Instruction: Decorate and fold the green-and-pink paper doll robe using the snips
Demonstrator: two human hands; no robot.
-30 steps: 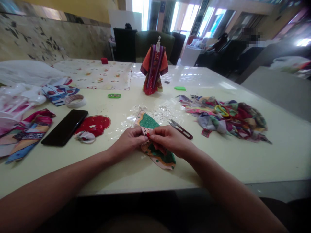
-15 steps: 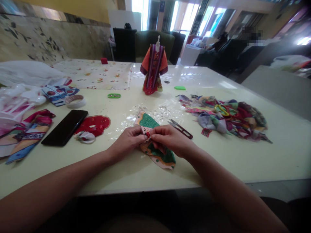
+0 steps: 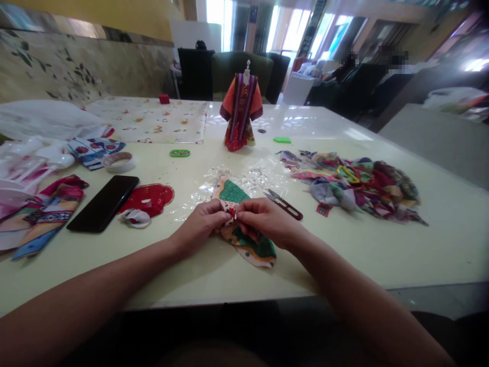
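Both hands meet over a small piece of patterned fabric (image 3: 234, 192), green with an orange and pale dotted border, at the front middle of the table. My left hand (image 3: 202, 221) pinches its narrow middle between thumb and fingers. From the other side my right hand (image 3: 265, 219) is closed at the same spot, fingertips pressed together beside a small red bit on the cloth. Whether a needle or thread is between them is too small to tell. Thread snips (image 3: 284, 204) lie just beyond my right hand. Clear plastic (image 3: 255, 178) with tiny beads or sequins lies behind the fabric.
A small dressed stand (image 3: 241, 112) in a red and orange robe stands upright farther back. Fabric scraps (image 3: 362, 186) are heaped at right. At left lie a black phone (image 3: 103, 204), a red cloth piece (image 3: 153, 199), a tape roll (image 3: 120, 162) and folded cloth (image 3: 49, 214).
The view has tipped very slightly, so the table things sit a little lower. Both hands keep their pinch on the fabric, with almost no visible movement.
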